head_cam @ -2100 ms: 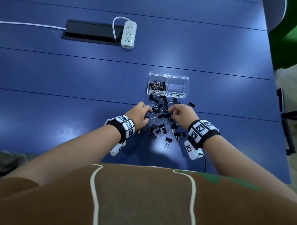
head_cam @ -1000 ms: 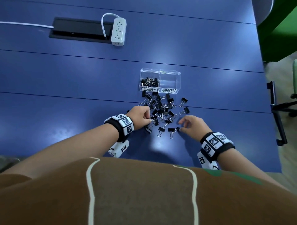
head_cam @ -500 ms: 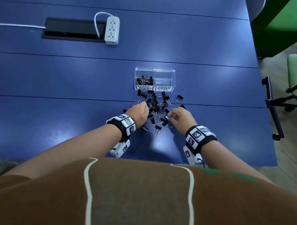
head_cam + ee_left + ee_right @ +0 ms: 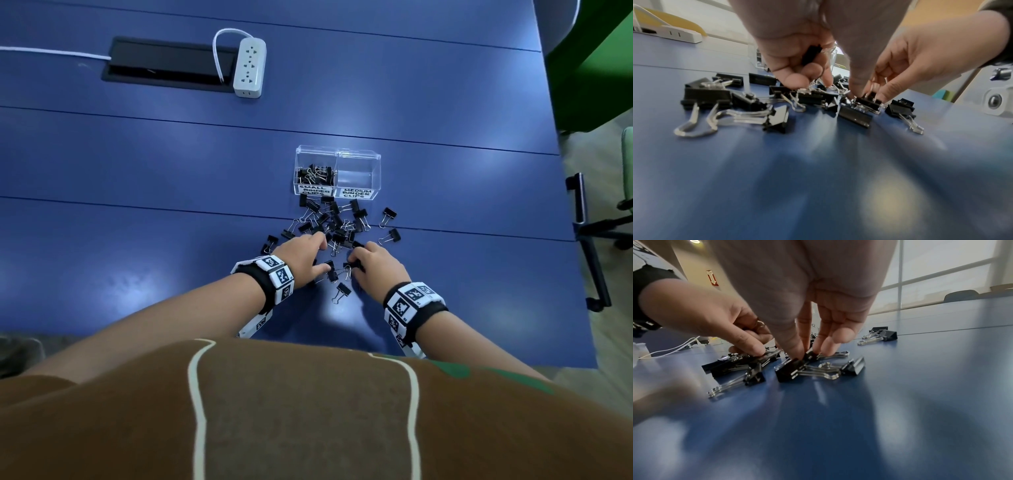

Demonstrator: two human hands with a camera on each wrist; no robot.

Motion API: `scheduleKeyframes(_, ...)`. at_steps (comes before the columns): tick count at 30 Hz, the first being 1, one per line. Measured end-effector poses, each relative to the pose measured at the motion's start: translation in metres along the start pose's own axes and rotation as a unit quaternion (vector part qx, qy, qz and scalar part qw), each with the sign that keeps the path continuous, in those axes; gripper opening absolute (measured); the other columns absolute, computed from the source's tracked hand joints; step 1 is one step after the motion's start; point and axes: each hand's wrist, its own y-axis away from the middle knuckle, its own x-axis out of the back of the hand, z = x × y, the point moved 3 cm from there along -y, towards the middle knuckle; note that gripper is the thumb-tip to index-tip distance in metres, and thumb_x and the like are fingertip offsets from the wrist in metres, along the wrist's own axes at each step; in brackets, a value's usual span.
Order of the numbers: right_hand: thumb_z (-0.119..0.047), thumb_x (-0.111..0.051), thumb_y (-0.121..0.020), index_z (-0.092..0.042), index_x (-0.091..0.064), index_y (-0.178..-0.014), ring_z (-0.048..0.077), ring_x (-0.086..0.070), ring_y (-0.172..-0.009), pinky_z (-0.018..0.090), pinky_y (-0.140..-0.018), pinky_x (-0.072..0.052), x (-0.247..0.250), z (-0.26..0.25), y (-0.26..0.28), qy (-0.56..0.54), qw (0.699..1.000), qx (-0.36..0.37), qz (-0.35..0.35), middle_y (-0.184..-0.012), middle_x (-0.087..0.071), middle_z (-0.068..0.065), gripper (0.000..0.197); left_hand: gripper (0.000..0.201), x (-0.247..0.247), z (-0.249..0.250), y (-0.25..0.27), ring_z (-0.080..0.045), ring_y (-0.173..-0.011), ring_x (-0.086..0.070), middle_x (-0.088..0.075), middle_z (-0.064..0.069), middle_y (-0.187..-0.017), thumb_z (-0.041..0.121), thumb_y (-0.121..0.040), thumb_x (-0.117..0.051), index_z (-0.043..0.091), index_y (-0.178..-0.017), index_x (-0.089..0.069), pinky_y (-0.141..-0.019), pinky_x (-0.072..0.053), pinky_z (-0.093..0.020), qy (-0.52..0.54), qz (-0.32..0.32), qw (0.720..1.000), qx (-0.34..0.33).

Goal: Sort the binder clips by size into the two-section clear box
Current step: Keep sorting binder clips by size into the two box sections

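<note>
The two-section clear box (image 4: 358, 156) stands on the blue table; its left section holds several small binder clips (image 4: 315, 174) and its right section shows none. A pile of black binder clips (image 4: 337, 224) lies in front of it. My left hand (image 4: 318, 254) is at the pile's near left, fingers curled round a black clip (image 4: 811, 54), thumb down among the clips. My right hand (image 4: 355, 262) is at the near right, thumb and fingers pinching a small clip (image 4: 810, 355) that lies on the table. The two hands almost touch.
A white power strip (image 4: 249, 68) and a black cable hatch (image 4: 164, 65) lie far back on the left. Two stray clips (image 4: 390, 224) lie right of the pile. The table's right edge (image 4: 561, 192) borders a chair base.
My right hand has come in from the pile's near right side to its near edge, close to my left hand. The left hand has stayed at the pile's left.
</note>
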Motion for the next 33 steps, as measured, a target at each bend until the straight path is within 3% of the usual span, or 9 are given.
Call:
scheduleKeyframes(4,-0.013,-0.051,-0.086,-0.020,-0.060,-0.111,0.029,-0.050,-0.104,0.040,-0.076,-0.051,-0.001,0.001,0.001,0.001,0.999,0.033,0.004,-0.105,-0.052,0.007,0.028,0.027,0.001,0.005,-0.001,-0.026,-0.095,-0.057,-0.056,-0.004,-0.105,0.026,-0.087,-0.056,0.025,-0.114,-0.050,-0.085,-0.050,-0.042,-0.005,-0.007,1.000,-0.022)
scheduleKeyframes(8,-0.014,-0.051,-0.088,-0.020,-0.063,-0.112,0.029,-0.048,-0.106,0.039,-0.078,-0.049,0.000,0.001,0.000,0.020,0.998,0.051,-0.018,-0.105,-0.051,0.009,0.028,0.023,-0.004,0.008,-0.002,-0.026,-0.093,-0.056,-0.054,-0.005,-0.101,0.024,-0.089,-0.053,0.025,-0.112,-0.055,-0.079,-0.046,-0.035,-0.031,-0.027,0.998,-0.039)
scheduleKeyframes(12,-0.012,-0.055,-0.084,-0.010,-0.062,-0.098,0.028,-0.048,-0.103,0.038,-0.080,-0.048,0.003,0.002,0.000,-0.014,0.999,0.048,-0.010,-0.103,-0.052,0.010,0.016,0.017,-0.003,0.008,0.000,-0.025,-0.091,-0.057,-0.049,0.003,-0.092,0.024,-0.087,-0.054,0.022,-0.103,-0.057,-0.075,-0.043,-0.032,-0.026,-0.025,0.999,-0.036)
scheduleKeyframes(16,-0.010,-0.057,-0.080,-0.008,-0.062,-0.083,0.025,-0.052,-0.093,0.041,-0.081,-0.050,0.009,0.010,-0.001,-0.055,0.998,0.032,0.000,-0.096,-0.052,0.008,0.006,0.023,0.009,0.013,-0.006,-0.026,-0.092,-0.057,-0.058,-0.004,-0.103,0.019,-0.087,-0.051,0.019,-0.110,-0.053,-0.081,-0.048,-0.038,0.003,0.016,1.000,-0.020)
scheduleKeyframes(19,-0.008,-0.057,-0.078,-0.010,-0.062,-0.092,0.027,-0.052,-0.097,0.040,-0.080,-0.050,0.010,0.012,0.000,-0.056,0.997,0.046,0.004,-0.098,-0.052,0.007,0.015,0.032,0.017,0.020,-0.016,-0.027,-0.098,-0.057,-0.058,-0.005,-0.109,0.019,-0.090,-0.050,0.025,-0.121,-0.049,-0.084,-0.050,-0.041,-0.008,0.036,0.999,-0.026)
scheduleKeyframes(23,-0.007,-0.053,-0.079,-0.018,-0.064,-0.106,0.029,-0.048,-0.099,0.041,-0.079,-0.049,0.008,0.001,0.001,-0.035,0.995,0.094,0.000,-0.096,-0.050,0.008,0.031,0.036,0.017,0.023,-0.026,-0.030,-0.104,-0.057,-0.056,-0.008,-0.113,0.019,-0.092,-0.050,0.028,-0.127,-0.046,-0.084,-0.051,-0.043,-0.071,0.011,0.997,-0.036)
scheduleKeyframes(26,-0.009,-0.052,-0.082,-0.018,-0.067,-0.109,0.031,-0.048,-0.100,0.041,-0.079,-0.049,0.002,-0.006,0.001,-0.014,0.994,0.112,-0.017,-0.097,-0.052,0.011,0.032,0.028,0.016,0.021,-0.028,-0.032,-0.104,-0.057,-0.055,-0.009,-0.113,0.020,-0.091,-0.052,0.023,-0.119,-0.050,-0.084,-0.051,-0.045,-0.080,0.009,0.996,-0.034)
scheduleKeyframes(33,-0.022,-0.056,-0.087,-0.014,-0.064,-0.110,0.027,-0.047,-0.111,0.040,-0.084,-0.049,-0.004,-0.015,0.001,0.012,0.994,0.097,-0.043,-0.107,-0.056,0.009,0.026,0.018,0.018,0.005,-0.019,-0.027,-0.098,-0.056,-0.057,-0.005,-0.105,0.018,-0.087,-0.051,0.019,-0.104,-0.055,-0.075,-0.049,-0.037,-0.076,0.032,0.996,-0.032)
